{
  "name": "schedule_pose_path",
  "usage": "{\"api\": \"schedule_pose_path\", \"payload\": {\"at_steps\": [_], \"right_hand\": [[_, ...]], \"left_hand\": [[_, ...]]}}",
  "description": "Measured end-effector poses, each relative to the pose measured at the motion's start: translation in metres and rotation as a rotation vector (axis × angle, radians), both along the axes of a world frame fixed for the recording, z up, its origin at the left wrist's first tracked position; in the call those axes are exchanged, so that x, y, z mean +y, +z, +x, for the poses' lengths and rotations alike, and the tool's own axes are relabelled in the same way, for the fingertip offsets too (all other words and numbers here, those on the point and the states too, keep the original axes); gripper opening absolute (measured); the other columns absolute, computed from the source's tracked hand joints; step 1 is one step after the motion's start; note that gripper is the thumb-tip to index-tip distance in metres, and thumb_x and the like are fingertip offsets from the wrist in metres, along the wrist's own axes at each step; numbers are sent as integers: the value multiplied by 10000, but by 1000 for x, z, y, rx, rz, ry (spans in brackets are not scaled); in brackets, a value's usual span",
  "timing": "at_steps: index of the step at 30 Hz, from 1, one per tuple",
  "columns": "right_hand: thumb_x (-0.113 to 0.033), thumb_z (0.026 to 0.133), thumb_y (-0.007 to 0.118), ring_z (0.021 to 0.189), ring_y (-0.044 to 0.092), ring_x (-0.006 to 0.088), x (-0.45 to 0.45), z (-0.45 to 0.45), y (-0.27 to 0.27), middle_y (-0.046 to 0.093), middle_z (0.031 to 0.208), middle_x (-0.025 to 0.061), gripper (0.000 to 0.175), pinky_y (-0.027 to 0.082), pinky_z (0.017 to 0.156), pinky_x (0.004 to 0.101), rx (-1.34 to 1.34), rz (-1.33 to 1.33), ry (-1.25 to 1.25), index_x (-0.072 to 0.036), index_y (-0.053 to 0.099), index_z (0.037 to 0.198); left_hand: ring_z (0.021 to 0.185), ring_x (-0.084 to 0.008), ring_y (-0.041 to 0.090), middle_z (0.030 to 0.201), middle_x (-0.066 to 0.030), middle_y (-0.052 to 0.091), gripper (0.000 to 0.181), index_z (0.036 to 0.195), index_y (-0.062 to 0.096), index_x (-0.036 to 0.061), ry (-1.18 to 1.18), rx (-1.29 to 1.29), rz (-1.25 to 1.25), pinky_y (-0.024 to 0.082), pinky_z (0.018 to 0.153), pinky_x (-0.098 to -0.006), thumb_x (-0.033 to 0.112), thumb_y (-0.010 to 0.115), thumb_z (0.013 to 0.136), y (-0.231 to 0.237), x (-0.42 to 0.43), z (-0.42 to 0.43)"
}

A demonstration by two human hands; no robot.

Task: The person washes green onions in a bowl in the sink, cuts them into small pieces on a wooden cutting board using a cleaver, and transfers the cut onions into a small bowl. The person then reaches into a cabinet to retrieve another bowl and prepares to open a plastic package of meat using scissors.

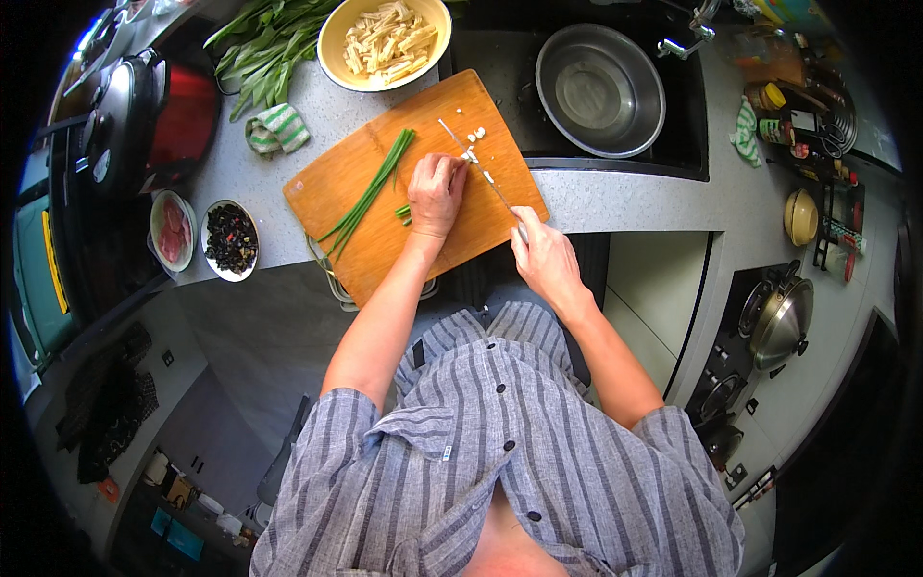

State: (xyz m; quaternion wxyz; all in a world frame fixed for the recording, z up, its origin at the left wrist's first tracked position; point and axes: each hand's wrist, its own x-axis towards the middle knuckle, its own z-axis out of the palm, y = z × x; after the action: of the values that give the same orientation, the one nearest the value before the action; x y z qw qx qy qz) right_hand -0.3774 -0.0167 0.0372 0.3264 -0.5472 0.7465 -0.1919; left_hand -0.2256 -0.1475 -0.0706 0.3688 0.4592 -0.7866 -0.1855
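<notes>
A wooden cutting board [375,155] lies at an angle on the counter before me. My right hand [546,254] grips the handle of a kitchen knife [493,189], whose blade appears almost edge-on. Beside that blade, the bunched fingertips of my left hand [434,195] press on a small white vegetable piece [469,155], mostly hidden by fingers and steel. Several white chopped bits [479,134] are scattered around the far part of the blade. Long green scallion stalks [371,191] rest to the left, and short green pieces [404,215] lie close to my left wrist.
Behind the board stands a yellow bowl [332,54] of cut tofu skin sticks, with leafy greens [270,54] alongside. A metal basin [649,108] sits in the sink. At left are a striped cloth [277,130], a meat bowl [189,258], a black fungus bowl [232,274] and a red cooker [184,119].
</notes>
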Motion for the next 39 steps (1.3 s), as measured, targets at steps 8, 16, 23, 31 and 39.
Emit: {"api": "schedule_pose_path", "payload": {"at_steps": [8, 16, 23, 31, 39], "right_hand": [[-158, 996, 594, 870, 694, 455, -29, 5, -24, 715, 917, 255, 245, 558, 748, 522, 1, -45, -11, -44, 549, 1208], [-101, 976, 621, 803, 675, 467, -14, 0, -5, 682, 845, 265, 263, 527, 690, 526, -85, -108, -15, -22, 566, 1221], [-129, 986, 605, 835, 698, 454, 1, -1, 2, 710, 901, 264, 254, 561, 734, 519, -25, -4, 24, -39, 551, 1217], [-149, 996, 586, 840, 696, 457, -12, 10, -11, 710, 903, 265, 231, 554, 743, 537, 19, 64, 10, -54, 545, 1203], [-125, 990, 595, 852, 692, 459, -18, 6, -8, 714, 920, 264, 238, 556, 744, 520, -93, -41, -15, -32, 553, 1205]], "left_hand": [[843, -313, 636, 906, -102, 646, 124, 885, 653, 65, -22, -33, -2, 525, 737, -410, 77, 764, 830, 6, 0, 0], [875, -317, 646, 939, -104, 658, 138, 949, 673, 64, -19, 12, 31, 545, 775, -408, 56, 756, 839, 5, 3, 7], [892, -322, 641, 962, -106, 655, 129, 923, 667, 57, -29, -19, 47, 540, 769, -413, 44, 760, 834, 3, 4, 8], [874, -325, 608, 929, -103, 625, 112, 896, 668, 52, -35, -39, 9, 515, 758, -419, 63, 762, 835, 8, 1, 8], [868, -312, 625, 929, -104, 646, 128, 908, 674, 66, -11, -34, 19, 526, 760, -409, 45, 761, 817, 6, 5, 11]]}}
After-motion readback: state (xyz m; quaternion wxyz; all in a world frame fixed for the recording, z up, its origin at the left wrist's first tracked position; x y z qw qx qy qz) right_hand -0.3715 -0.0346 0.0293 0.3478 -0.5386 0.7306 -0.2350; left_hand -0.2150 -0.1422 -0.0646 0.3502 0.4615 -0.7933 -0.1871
